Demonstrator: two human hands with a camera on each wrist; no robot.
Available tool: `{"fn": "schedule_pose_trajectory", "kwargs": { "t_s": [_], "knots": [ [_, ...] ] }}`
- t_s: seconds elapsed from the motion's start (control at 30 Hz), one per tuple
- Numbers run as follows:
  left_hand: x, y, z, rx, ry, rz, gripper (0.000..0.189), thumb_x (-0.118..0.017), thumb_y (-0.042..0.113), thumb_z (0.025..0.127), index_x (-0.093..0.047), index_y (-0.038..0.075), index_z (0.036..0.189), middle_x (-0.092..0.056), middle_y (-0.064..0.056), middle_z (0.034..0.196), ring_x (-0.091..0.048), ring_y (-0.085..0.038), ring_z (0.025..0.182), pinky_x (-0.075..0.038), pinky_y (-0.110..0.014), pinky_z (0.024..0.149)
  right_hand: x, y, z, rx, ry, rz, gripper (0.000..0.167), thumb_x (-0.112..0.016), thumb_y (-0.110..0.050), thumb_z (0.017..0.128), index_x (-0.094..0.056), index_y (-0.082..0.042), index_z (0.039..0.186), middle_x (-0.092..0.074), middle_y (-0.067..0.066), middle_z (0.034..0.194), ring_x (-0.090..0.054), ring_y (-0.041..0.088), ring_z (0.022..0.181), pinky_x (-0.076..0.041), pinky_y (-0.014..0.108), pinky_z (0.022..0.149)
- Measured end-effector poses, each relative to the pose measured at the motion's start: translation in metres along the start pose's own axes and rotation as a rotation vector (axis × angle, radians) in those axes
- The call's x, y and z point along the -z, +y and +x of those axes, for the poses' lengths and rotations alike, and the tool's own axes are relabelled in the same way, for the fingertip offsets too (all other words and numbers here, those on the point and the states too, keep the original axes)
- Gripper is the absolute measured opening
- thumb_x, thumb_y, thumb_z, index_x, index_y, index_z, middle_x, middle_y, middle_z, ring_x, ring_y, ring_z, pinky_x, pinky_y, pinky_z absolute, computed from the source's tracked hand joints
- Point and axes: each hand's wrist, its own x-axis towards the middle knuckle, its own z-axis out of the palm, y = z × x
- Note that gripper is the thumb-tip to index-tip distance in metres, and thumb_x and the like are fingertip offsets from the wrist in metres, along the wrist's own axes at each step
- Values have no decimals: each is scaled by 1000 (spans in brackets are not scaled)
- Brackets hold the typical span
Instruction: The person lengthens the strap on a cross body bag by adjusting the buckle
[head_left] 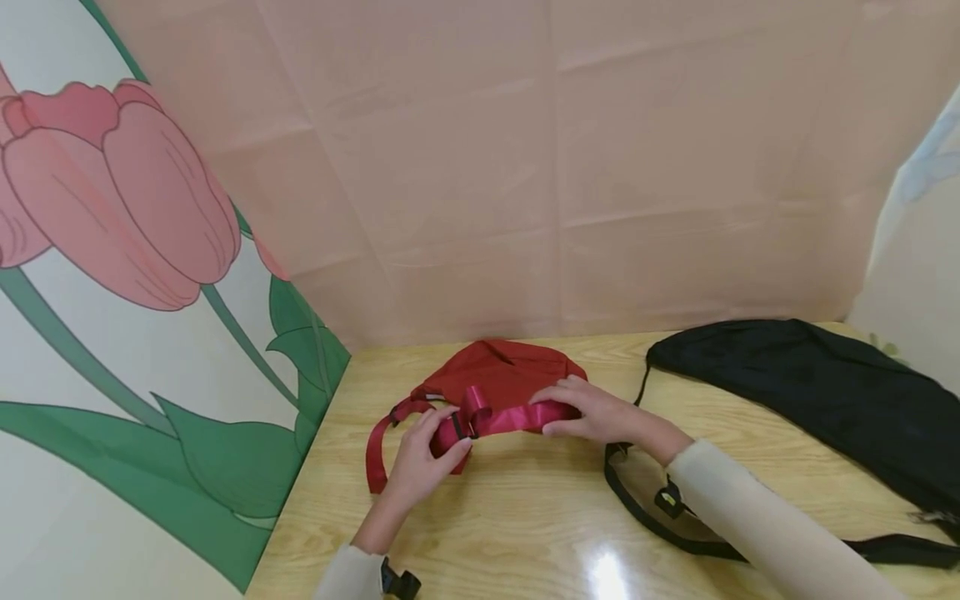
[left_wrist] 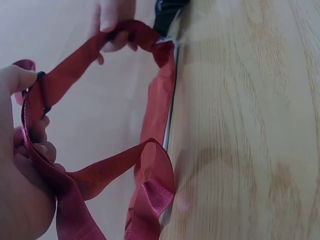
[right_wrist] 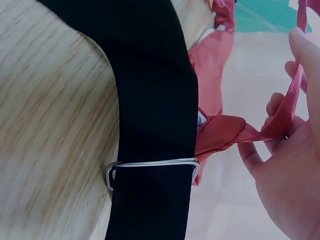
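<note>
A red waist bag (head_left: 495,367) lies on the wooden table, its wide red strap (head_left: 510,420) lifted in front of it. My left hand (head_left: 422,457) grips the strap beside a black slider buckle (left_wrist: 42,92), thumb on one side and curled fingers on the other. At the strap's other end my right hand (head_left: 592,410) pinches the webbing between thumb and fingers, seen also in the right wrist view, where the strap (right_wrist: 285,112) twists toward the bag. A loop of strap stands up near the buckle, and another stretch curves down at the bag's left.
To the right lies a large black bag (head_left: 795,400), its black strap (head_left: 637,504) curving under my right forearm; a metal slider (right_wrist: 152,164) sits on that strap. A pink sheet (head_left: 555,183) hangs behind the table (head_left: 525,533), with a tulip-painted panel (head_left: 135,200) at the left.
</note>
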Motion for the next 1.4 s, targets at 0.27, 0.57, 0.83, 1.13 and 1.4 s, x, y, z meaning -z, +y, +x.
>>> {"fn": "schedule_pose_trajectory", "kwargs": {
  "t_s": [0.27, 0.57, 0.83, 1.13, 1.4],
  "knots": [
    [-1, -1, 0, 4, -17, -25, 43, -76, 27, 92, -62, 16, 132, -65, -2, 113, -65, -25, 96, -55, -27, 74, 1, 6, -1, 10, 5, 9, 45, -67, -48, 95, -61, -28, 135, -61, -7, 125, -48, 15, 110, -45, 40, 91],
    [-1, -2, 0, 7, -22, -47, 44, -76, 26, 92, -62, 18, 133, -65, -3, 115, -65, -36, 98, -55, -27, 74, 3, 10, -2, 22, 17, 28, 42, -69, -43, 95, -63, -25, 134, -63, -4, 127, -51, 18, 114, -46, 43, 94],
    [0, -1, -1, 11, -25, -46, 45, -75, 26, 92, -61, 17, 134, -65, -4, 116, -66, -35, 98, -55, -27, 75, 5, 11, -3, -3, 9, 36, 42, -68, -44, 96, -63, -26, 133, -63, -6, 123, -52, 15, 109, -47, 40, 90],
    [1, 1, -1, -3, -21, -30, 46, -76, 25, 91, -62, 16, 134, -65, -4, 114, -66, -27, 95, -55, -27, 74, 7, 14, -3, 0, 3, 47, 42, -67, -45, 96, -63, -27, 133, -63, -8, 121, -52, 14, 107, -47, 38, 88],
    [1, 2, -3, 0, -8, -22, 45, -76, 27, 91, -62, 18, 133, -65, -1, 112, -65, -24, 95, -55, -27, 74, 7, 17, -5, -11, -5, 71, 43, -67, -47, 95, -63, -28, 134, -63, -7, 122, -52, 16, 108, -47, 40, 89]
  ]
}}
